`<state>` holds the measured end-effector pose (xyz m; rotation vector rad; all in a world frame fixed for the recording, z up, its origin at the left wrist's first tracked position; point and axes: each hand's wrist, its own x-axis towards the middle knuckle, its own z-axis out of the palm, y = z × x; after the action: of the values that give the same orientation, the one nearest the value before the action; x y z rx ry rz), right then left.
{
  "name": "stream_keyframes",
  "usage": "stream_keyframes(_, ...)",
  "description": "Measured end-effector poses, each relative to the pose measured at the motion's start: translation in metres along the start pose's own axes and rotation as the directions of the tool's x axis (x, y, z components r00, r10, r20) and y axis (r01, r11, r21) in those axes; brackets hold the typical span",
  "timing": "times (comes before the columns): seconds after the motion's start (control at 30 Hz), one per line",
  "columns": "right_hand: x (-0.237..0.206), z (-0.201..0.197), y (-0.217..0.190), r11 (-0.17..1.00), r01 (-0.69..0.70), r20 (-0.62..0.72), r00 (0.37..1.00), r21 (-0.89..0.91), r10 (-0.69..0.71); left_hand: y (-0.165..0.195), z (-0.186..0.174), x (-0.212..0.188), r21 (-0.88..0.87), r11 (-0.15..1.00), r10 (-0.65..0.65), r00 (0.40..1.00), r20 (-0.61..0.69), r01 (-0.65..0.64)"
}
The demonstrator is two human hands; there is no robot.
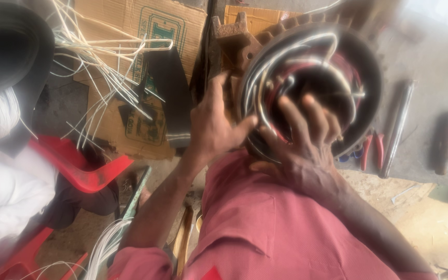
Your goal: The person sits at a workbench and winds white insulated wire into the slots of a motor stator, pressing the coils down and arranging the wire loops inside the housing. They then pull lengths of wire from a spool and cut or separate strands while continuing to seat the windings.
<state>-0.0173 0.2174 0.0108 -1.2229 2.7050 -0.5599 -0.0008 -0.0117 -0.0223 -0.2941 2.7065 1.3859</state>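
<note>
1. Closest to the camera, a large round motor stator (307, 78) with a ribbed rusty housing rests tilted against the person's lap, its open bore facing the camera; its lower rim sits just above the pink trouser leg (265, 228).
2. Flattened cardboard (146, 78) covers the floor at upper left, with a tangle of white insulation strips (99, 62) lying across it.
3. A red plastic chair (79, 166) stands at left, well apart from the stator, leaving a narrow strip of bare floor between it and the left forearm.
4. Inside the bore, white and red sleeved winding leads (281, 67) loop along the inner edge.
5. The left hand (213, 124) grips the stator's left rim, fingers curled around the edge and thumb pressed to the windings.
6. The right hand (307, 140) reaches into the bore's lower edge, fingers spread over the leads; whether they pinch one cannot be told.
7. Red-handled pliers (372, 148) and a metal rod (397, 127) lie right of the stator.
</note>
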Motion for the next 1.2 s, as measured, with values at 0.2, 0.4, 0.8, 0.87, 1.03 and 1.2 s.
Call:
stream_keyframes(0.2,0.007,-0.001,-0.004,1.0,-0.002,-0.049,0.999,-0.022,0.0,0.002,0.001,0.0,0.009,1.0,0.017,0.999,-0.034,-0.016)
stream_keyframes(0.4,0.009,-0.009,-0.014,0.995,-0.068,0.016,0.997,-0.073,0.07,0.002,0.008,-0.003,0.038,0.998,0.055,0.994,-0.09,-0.052)
stream_keyframes(0.8,0.046,-0.02,0.038,0.974,-0.142,-0.1,0.987,-0.177,0.126,0.006,0.008,-0.002,-0.018,0.996,0.08,0.987,-0.139,-0.083)
stream_keyframes(0.87,0.045,-0.018,0.04,0.984,-0.129,-0.079,0.99,-0.119,0.12,0.006,0.008,0.0,-0.012,0.996,0.084,0.986,-0.141,-0.087)
stream_keyframes(1.03,0.041,-0.032,0.066,0.974,-0.199,-0.12,0.975,-0.112,0.186,0.003,0.008,-0.002,-0.027,0.997,0.074,0.99,-0.117,-0.078)
stream_keyframes(1.2,0.049,-0.043,0.09,0.953,-0.235,-0.056,0.972,-0.192,0.229,0.001,0.007,0.0,-0.054,0.997,0.053,0.994,-0.093,-0.058)
